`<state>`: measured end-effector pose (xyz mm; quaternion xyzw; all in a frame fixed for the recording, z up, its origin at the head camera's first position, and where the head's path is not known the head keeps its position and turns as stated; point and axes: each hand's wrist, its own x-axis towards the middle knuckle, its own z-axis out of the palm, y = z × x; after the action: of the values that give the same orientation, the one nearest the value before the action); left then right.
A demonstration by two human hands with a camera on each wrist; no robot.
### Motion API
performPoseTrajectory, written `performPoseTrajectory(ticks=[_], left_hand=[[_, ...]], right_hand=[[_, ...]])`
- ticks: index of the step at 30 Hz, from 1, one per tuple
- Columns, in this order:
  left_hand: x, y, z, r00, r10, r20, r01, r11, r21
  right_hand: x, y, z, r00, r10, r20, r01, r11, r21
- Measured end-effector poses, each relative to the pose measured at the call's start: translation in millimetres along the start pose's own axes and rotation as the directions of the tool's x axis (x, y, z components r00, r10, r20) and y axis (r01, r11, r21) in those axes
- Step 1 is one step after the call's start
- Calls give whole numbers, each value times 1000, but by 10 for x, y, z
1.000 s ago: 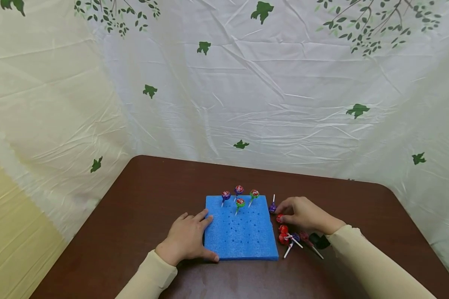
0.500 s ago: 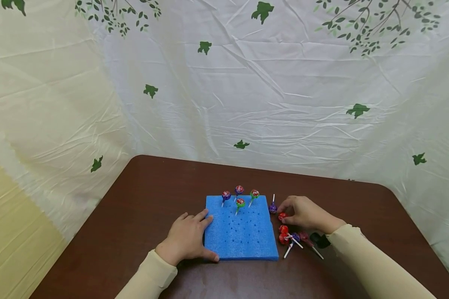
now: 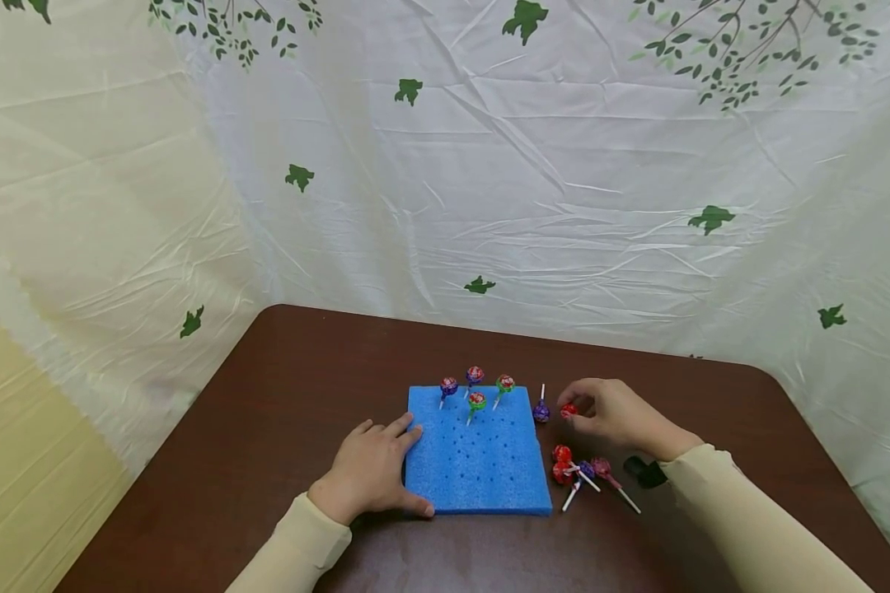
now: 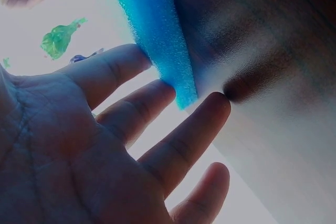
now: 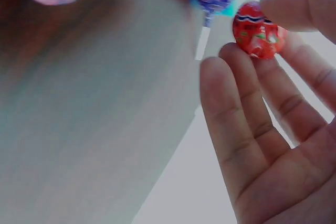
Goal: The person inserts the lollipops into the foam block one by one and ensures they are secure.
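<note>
A blue foam block (image 3: 482, 473) dotted with small holes lies on the table. My left hand (image 3: 374, 471) rests spread at its left side, fingertips on the edge, thumb at the near corner. In the left wrist view the fingers (image 4: 184, 145) reach along the foam's side (image 4: 152, 30). My right hand (image 3: 623, 416) pinches a red-wrapped lollipop (image 5: 257, 31) by its head between thumb and fingers; its stick is hidden. Two purple lollipops (image 3: 448, 387) and two green lollipops (image 3: 476, 402) stand upright in the block's far half.
A purple lollipop (image 3: 541, 412) lies right of the block, stick pointing away. Nearer, a small pile of red lollipops (image 3: 561, 471), purple and dark red ones (image 3: 602, 468) lies beside the block. The brown table (image 3: 326, 362) ends at a white leaf-printed curtain (image 3: 601, 272).
My right hand has lifted slightly and moved right and away from the block, carrying the red lollipop with it. My left hand has stayed in place.
</note>
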<state>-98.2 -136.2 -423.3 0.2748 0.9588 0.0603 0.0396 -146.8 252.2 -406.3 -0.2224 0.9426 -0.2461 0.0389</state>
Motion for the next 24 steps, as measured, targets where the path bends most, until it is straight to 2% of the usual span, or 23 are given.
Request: performPoseTrajectory(ticks=[4,7,12,21,24], left_hand=[[-3,4,-13,1000,-2,6,2,1000,-2],[-4,7,-20,1000,-5,12,5,1000,-4],[3,10,-9,1000,-7,19,7,1000,-6],[48,1,11,1000,-10,11,10,1000,-3],[56,3,-1,1000,-11,13,12,1000,-5]], right_hand=[[4,-53,-95,995,-76,-66,79,996,45],[16,-108,-142,989,-107,-98,120,983,136],[43,-180,-172,990,-85,-113,113,956,270],[92,-236,-210,990,-64,-128,101,946,309],[114,-247,-229,992,-61,-114,97,931,351]])
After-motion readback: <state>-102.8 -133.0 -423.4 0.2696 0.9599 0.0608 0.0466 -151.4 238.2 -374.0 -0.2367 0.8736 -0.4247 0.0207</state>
